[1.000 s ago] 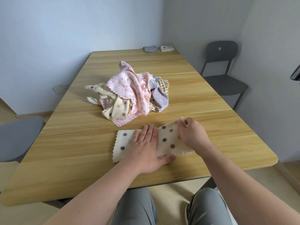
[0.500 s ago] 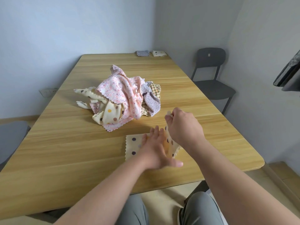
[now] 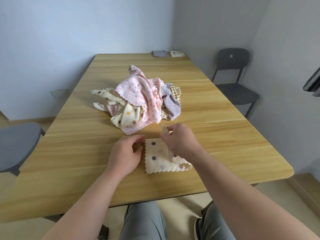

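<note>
1. Near the front edge of the table (image 3: pixel 86 153), directly ahead of the person, lies the polka-dot cloth (image 3: pixel 156 161). It sits between the two hands and well short of the loose pile of cloths (image 3: pixel 140 99) at mid-table.
2. Right hand (image 3: pixel 180 141): thumb and fingers are closed in a pinch on a corner of the polka-dot cloth. That corner is raised clear of the table, and a flap trails from it down to the cloth's near right corner.
3. Left hand (image 3: pixel 125 154): the fingers are curled, with the fingertips at the cloth's left edge near its far corner. Whether they grip the edge or only touch it cannot be told.
4. Flat part of the cloth: roughly square, its edges square to the table front, no clear long axis. It lies just right of the left hand and partly under the right.
5. Deciding relation, as judged: the raised flap is on the right and the free edge is on the left. The fold should therefore travel right to left, carried by the right hand while the left steadies its edge.
6. Two folded cloths (image 3: pixel 159 53) lie at the far end.
</note>
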`<act>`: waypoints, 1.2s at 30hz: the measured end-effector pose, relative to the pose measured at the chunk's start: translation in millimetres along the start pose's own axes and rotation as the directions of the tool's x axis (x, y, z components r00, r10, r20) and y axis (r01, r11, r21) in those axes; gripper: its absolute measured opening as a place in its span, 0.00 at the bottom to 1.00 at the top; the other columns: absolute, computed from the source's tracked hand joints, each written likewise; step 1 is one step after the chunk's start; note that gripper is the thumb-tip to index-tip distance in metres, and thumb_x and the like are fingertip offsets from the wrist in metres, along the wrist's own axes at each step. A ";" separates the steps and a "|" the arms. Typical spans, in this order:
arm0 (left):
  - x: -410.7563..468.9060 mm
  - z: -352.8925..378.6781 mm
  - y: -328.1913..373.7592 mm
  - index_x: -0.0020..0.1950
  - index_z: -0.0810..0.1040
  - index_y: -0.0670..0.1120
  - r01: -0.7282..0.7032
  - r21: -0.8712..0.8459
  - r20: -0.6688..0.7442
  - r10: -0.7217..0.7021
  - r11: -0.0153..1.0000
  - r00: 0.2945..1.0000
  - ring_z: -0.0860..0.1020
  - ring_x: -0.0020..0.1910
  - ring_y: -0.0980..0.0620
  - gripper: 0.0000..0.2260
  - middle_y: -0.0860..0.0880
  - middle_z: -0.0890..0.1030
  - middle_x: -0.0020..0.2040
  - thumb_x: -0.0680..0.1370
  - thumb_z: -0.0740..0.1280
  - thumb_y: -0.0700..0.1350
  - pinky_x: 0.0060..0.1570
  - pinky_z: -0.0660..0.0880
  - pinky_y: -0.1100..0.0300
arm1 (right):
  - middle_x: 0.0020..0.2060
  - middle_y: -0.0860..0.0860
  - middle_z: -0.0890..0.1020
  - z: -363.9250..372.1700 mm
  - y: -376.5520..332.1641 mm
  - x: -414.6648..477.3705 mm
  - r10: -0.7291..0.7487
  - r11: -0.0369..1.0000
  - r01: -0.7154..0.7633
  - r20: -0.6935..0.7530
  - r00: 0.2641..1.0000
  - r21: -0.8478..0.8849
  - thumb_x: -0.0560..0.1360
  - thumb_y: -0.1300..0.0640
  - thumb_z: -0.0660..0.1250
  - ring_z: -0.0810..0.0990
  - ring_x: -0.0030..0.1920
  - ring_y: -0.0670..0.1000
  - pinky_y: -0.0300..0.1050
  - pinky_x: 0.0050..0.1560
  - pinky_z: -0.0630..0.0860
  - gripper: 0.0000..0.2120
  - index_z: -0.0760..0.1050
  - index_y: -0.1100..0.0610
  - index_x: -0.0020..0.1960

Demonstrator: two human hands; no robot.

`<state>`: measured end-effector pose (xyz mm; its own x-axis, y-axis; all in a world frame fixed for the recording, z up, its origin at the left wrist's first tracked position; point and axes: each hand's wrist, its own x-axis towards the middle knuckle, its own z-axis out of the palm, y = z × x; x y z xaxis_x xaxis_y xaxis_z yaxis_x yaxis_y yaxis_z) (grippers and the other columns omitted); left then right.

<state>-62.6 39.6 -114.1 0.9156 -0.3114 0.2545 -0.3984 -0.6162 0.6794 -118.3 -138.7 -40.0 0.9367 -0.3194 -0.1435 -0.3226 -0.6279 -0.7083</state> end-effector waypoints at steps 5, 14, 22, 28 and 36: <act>0.8 0.7 -5.4 0.65 0.82 0.53 -0.047 -0.007 0.026 0.047 0.999 0.999 0.78 0.58 0.60 0.18 0.59 0.82 0.55 0.76 0.72 0.41 0.59 0.68 0.71 | 0.27 0.54 0.83 26.9 -8.7 0.2 0.021 1.000 -0.019 0.085 0.996 -0.020 0.81 0.56 0.61 0.84 0.28 0.55 0.41 0.26 0.75 0.12 0.79 0.61 0.57; 4.4 4.6 -16.1 0.64 0.82 0.53 -0.095 -0.030 0.006 0.095 0.995 0.995 0.79 0.60 0.55 0.16 0.56 0.83 0.57 0.78 0.69 0.40 0.63 0.75 0.54 | 0.37 0.58 0.85 41.9 -9.1 -3.7 0.046 0.999 -0.047 0.077 0.996 0.009 0.85 0.49 0.55 0.81 0.27 0.53 0.38 0.23 0.73 0.17 0.78 0.58 0.56; -3.0 9.9 9.9 0.77 0.68 0.47 -0.425 0.247 0.171 0.393 0.871 0.904 0.62 0.78 0.51 0.23 0.50 0.65 0.79 0.84 0.52 0.50 0.77 0.60 0.51 | 0.67 0.53 0.79 24.0 43.5 -6.8 -0.498 0.798 0.355 -0.201 0.844 -0.488 0.83 0.55 0.61 0.76 0.68 0.57 0.53 0.64 0.76 0.17 0.76 0.57 0.69; -15.1 23.2 14.5 0.82 0.36 0.49 -0.428 0.428 0.562 0.137 0.796 0.816 0.32 0.80 0.54 0.36 0.53 0.34 0.82 0.78 0.31 0.66 0.79 0.35 0.49 | 0.81 0.42 0.42 25.6 73.4 -15.8 -0.168 0.760 0.276 0.233 0.958 -0.588 0.85 0.43 0.41 0.36 0.80 0.45 0.52 0.79 0.37 0.28 0.42 0.48 0.83; -11.3 16.6 22.3 0.82 0.37 0.51 -0.378 0.410 0.621 0.049 0.830 0.782 0.32 0.79 0.57 0.34 0.56 0.33 0.81 0.79 0.35 0.66 0.79 0.36 0.48 | 0.81 0.43 0.40 20.9 77.9 -19.2 -0.143 0.807 0.231 0.200 0.969 -0.544 0.85 0.43 0.40 0.36 0.80 0.44 0.54 0.79 0.34 0.28 0.40 0.49 0.83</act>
<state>-82.8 17.4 -113.2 0.6624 -0.7232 -0.1955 -0.6992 -0.6905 0.1851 -158.6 -166.7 -106.8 0.9813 -0.0778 -0.1762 -0.1177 -0.9664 -0.2286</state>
